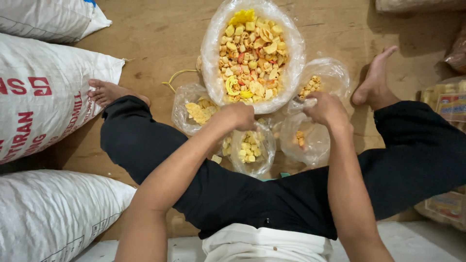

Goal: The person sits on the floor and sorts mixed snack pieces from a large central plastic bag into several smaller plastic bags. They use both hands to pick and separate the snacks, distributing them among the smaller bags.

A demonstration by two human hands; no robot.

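The person sits on the brown wooden floor [160,39] with legs in black trousers spread wide, which leaves a working pocket between the knees where everything is within arm's reach. At the far edge of that pocket stands a large clear plastic bag of mixed yellow, orange and red puffed crackers [252,53], its mouth rolled open and facing up so a hand can dip straight in.

Clustered just in front of it, touching one another, are several small clear plastic bags. One to the left holds flat yellow chips [196,110]; one in the middle holds pale yellow cube-shaped pieces [250,148]; one behind the right hand holds a few orange-tan pieces [318,82]; one below that hand is nearly empty, with a few orange bits at the bottom [303,140]. Each kind seems kept in its own bag, so the open mouths are bunched close together.

The left hand [238,115] is curled closed, knuckles up, right at the rims of the chip bag and the cube bag; what its grip holds I cannot tell, since the fingers are turned away. The right hand [326,109] is closed, pinching the gathered plastic at the top of the nearly empty bag, seemingly to hold its mouth up.

White woven sacks with red and grey print [43,92] lie stacked along the left, out of the way. Packaged goods [449,104] sit at the right edge.
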